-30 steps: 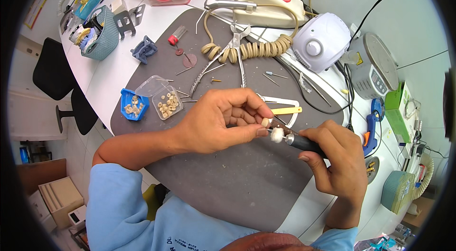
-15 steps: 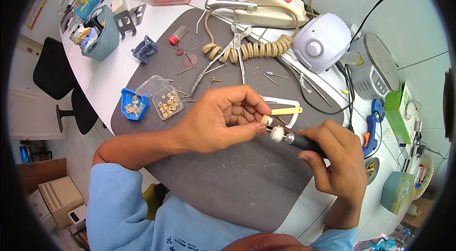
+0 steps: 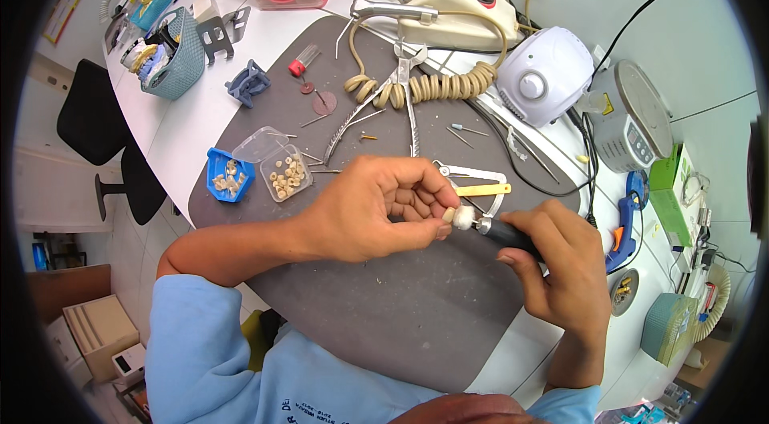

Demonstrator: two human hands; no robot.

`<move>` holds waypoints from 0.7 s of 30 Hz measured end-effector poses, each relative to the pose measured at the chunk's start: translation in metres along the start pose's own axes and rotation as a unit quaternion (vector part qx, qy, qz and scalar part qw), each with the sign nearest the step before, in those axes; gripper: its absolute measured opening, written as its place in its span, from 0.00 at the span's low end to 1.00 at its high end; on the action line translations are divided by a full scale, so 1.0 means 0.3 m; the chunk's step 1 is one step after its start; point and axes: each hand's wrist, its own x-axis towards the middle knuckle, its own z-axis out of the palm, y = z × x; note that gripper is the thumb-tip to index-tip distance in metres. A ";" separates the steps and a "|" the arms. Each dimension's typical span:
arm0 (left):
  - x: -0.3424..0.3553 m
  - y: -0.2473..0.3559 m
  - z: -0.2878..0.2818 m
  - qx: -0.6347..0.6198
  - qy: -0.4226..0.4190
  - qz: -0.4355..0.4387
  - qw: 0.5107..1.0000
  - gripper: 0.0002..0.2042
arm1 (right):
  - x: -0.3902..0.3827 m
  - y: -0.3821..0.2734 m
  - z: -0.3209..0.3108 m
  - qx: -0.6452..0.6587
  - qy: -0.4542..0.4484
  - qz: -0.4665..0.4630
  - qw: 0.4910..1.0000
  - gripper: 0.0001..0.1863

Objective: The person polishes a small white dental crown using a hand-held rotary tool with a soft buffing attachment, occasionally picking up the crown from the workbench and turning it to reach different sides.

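Between the thumb and fingertips of my left hand is a small cream dental crown. My right hand is wrapped round a black rotary handpiece. At the handpiece's tip, a round white fluffy polishing buff meets the crown, by the left fingertips. A yellow flat strip and a white metal caliper lie just beyond the hands. Left of my left wrist stand a clear box with its lid up, holding several crowns, and a blue box holding more small cream pieces.
Pliers, loose burs and discs lie on the grey mat. Behind them are a coiled hose and a cream machine with a gauge. A white control unit and a grey pot stand at the right.
My right hand has shifted slightly left with the handpiece, bringing the buff from beside the crown up against it. My left hand keeps its pinch on the crown.
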 end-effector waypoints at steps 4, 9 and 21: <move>-0.005 0.004 0.001 -0.005 -0.003 -0.015 1.000 0.13 | 0.003 -0.002 0.008 -0.002 -0.005 -0.003 1.000 0.17; -0.005 0.001 0.002 -0.006 -0.004 -0.017 1.000 0.14 | 0.003 -0.005 0.012 -0.005 -0.008 -0.004 1.000 0.18; -0.005 -0.004 0.000 -0.002 -0.006 -0.019 1.000 0.13 | 0.005 -0.010 0.024 -0.026 0.006 -0.012 1.000 0.20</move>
